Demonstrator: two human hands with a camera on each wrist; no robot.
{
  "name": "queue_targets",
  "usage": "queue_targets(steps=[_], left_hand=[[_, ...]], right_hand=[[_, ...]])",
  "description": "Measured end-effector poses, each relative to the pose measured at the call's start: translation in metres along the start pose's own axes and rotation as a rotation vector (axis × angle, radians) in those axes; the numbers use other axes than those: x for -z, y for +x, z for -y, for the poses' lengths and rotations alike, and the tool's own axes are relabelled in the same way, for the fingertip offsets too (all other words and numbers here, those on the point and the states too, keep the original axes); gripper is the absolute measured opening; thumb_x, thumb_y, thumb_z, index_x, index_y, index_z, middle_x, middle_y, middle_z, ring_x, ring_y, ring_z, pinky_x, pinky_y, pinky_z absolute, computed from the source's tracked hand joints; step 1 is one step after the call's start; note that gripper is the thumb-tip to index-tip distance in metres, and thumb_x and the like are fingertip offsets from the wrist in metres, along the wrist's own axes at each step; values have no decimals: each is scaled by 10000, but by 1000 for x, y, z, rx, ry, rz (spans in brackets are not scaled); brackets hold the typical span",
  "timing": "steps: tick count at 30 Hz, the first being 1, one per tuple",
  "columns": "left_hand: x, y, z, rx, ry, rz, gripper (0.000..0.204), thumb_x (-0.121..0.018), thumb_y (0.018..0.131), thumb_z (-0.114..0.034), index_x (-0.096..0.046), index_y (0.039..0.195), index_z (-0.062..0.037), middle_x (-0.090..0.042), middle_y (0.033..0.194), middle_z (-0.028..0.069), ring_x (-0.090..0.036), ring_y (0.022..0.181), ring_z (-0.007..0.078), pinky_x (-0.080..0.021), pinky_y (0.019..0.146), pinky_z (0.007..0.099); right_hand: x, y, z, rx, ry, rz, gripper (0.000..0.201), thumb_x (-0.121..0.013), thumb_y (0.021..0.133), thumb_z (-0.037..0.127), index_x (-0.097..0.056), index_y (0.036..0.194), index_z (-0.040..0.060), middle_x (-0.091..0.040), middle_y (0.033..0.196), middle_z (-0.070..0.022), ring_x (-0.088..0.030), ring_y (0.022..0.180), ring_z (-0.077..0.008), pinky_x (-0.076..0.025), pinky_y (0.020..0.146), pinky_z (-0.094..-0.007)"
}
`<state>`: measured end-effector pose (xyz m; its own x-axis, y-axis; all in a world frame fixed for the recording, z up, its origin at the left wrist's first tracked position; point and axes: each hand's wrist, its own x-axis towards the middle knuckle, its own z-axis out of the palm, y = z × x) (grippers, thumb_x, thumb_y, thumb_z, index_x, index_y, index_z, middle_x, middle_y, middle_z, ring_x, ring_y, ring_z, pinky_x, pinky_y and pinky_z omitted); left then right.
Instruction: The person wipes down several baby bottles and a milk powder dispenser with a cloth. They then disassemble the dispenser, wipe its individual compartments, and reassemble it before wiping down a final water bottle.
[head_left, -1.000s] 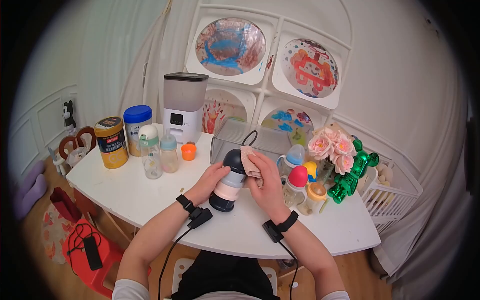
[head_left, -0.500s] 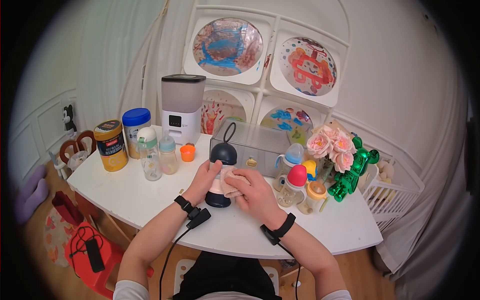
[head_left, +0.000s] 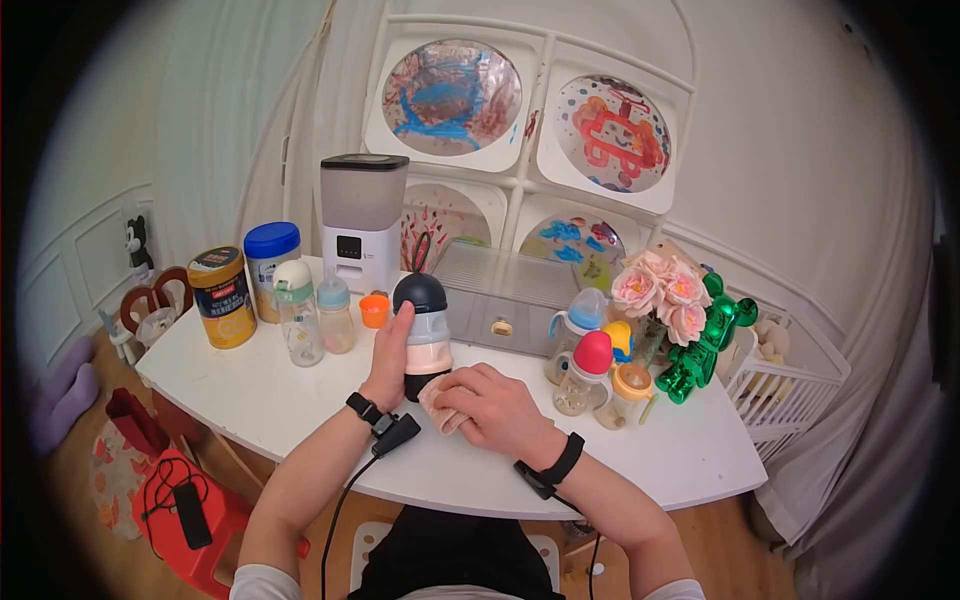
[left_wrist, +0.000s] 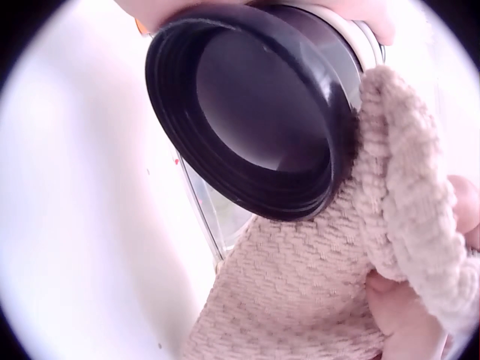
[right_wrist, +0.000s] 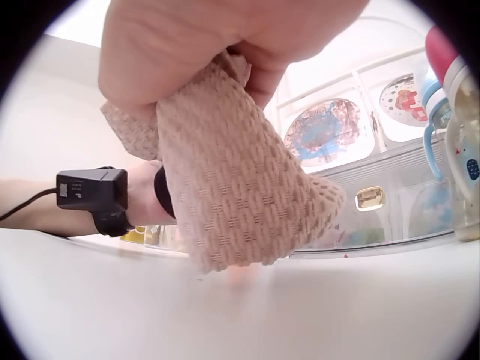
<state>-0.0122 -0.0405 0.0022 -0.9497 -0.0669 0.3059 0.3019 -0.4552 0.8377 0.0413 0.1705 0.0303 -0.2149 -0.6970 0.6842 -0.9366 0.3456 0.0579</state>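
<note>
My left hand (head_left: 386,362) holds a stacked milk powder container (head_left: 428,325) around its left side. The container has a dark domed lid with a loop, blue-grey and pale pink tiers, and a dark base. Its hollow, ridged underside faces the left wrist camera, so the base (left_wrist: 259,97) is tipped up from the table. Between the fingers and thumb of my right hand (head_left: 508,408) is a folded pink waffle-weave cloth (head_left: 440,408). In the left wrist view the cloth lies against the base's rim. The right wrist view shows it hanging below the hand, covering most of the container.
Two formula tins (head_left: 222,300), two baby bottles (head_left: 298,318), an orange cup (head_left: 375,310) and a white dispenser (head_left: 362,225) stand at the left. Behind lies a clear box (head_left: 490,300). More bottles (head_left: 583,375), pink flowers (head_left: 665,290) and a green bear figure (head_left: 705,345) stand at the right.
The cloth has moved from the lid down over the middle to the base, with my right hand. My left hand has shifted the container leftward and tilted it.
</note>
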Motion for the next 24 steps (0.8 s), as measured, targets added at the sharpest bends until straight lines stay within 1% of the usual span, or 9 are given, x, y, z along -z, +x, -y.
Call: queue_targets(steps=[7,9,12,15,16,18,19,22,24], left_hand=[[1,3,4,-81,129,-18,650,-476,1073,-646,-631,1298,-56,-733,1075,88,-736,912,185,-610,810,342],[-3,-3,-3,60,-138,-24,702,-418,1073,-682,-628,1327,-63,-743,1123,105,-743,964,202,-612,849,363],[-2,-3,-9,40,-154,25,750,-381,1058,-723,-626,1350,-76,-746,1172,120,-746,1009,219,-611,885,377],[9,4,3,88,-183,109,745,-385,1056,-720,-622,1368,-86,-741,1200,123,-744,1031,225,-614,893,377],[8,7,6,94,-205,150,710,-402,1067,-686,-623,1369,-82,-739,1203,118,-742,1042,228,-610,905,374],[7,7,14,54,-63,183,669,-419,1083,-636,-624,1368,-66,-737,1209,105,-739,1057,224,-603,922,366],[-2,-1,8,63,-87,215,549,-442,1126,-509,-616,1340,-35,-716,1196,82,-710,1043,166,-574,932,328],[-5,-7,9,35,91,316,528,-459,1128,-485,-616,1329,-22,-712,1189,83,-693,1050,146,-554,937,311],[-2,-5,18,40,123,321,518,-482,1127,-467,-606,1337,-9,-703,1207,86,-669,1083,133,-529,958,293]], right_hand=[[-9,-6,-2,-90,49,169,229,-708,748,47,-700,949,157,-688,960,5,-681,888,-236,-575,703,-367],[-11,-10,-7,-93,42,247,196,-694,755,42,-692,919,148,-683,893,1,-684,852,-241,-574,702,-372],[5,-6,-12,-124,48,231,218,-656,755,15,-715,927,135,-703,845,-6,-691,815,-243,-576,720,-366],[11,-10,-29,-111,252,-148,347,-627,757,-57,-741,1061,65,-765,1028,-101,-722,948,-287,-580,853,-388],[10,-6,-29,-105,254,-144,347,-627,757,-57,-741,1061,65,-765,1028,-101,-722,948,-287,-580,853,-388],[7,4,-26,-140,84,-513,429,-652,744,-85,-725,1140,66,-732,1149,-139,-676,1056,-365,-556,925,-434],[7,7,-24,-141,83,-512,429,-652,744,-85,-725,1140,66,-732,1149,-139,-676,1056,-365,-556,925,-434],[9,10,-23,-242,-17,-602,530,-709,762,-94,-684,1273,40,-649,1355,-184,-616,1201,-405,-514,1014,-450],[10,6,-28,-231,60,-458,583,-760,772,-59,-677,1333,74,-605,1425,-176,-590,1252,-395,-493,1059,-453]])
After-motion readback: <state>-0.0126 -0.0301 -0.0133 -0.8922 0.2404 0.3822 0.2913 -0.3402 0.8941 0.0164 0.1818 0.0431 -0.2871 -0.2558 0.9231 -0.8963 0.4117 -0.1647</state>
